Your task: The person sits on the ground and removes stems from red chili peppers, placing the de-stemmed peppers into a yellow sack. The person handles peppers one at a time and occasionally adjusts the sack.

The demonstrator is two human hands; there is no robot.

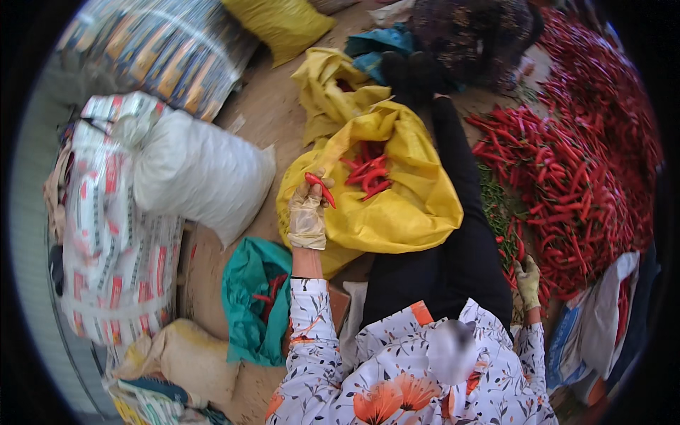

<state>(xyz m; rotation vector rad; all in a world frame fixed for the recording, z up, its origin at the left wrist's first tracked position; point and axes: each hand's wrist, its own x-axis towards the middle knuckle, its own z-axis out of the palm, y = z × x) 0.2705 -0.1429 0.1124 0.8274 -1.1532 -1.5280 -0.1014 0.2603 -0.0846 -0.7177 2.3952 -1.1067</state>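
Note:
My left hand [309, 212], in a thin pale glove, holds a red chili pepper [321, 189] by the left side of an open yellow woven sack [398, 223]. Several red chilies [370, 175] lie inside that sack. At the right, my gloved right hand [527, 282] is at the lower edge of a large heap of red chilies [568, 186], with its fingers around a red chili [520, 251]. Green chili stems [495, 204] lie along the heap's near side, beside my outstretched leg.
A green sack [239, 297] with a few chilies stands left of my lap. Farther left are a full white sack [204, 170] and wrapped stacks [119, 228]. Another person [473, 37] sits at the top, near a second yellow sack [324, 79]. A whitish sack [605, 319] stands lower right.

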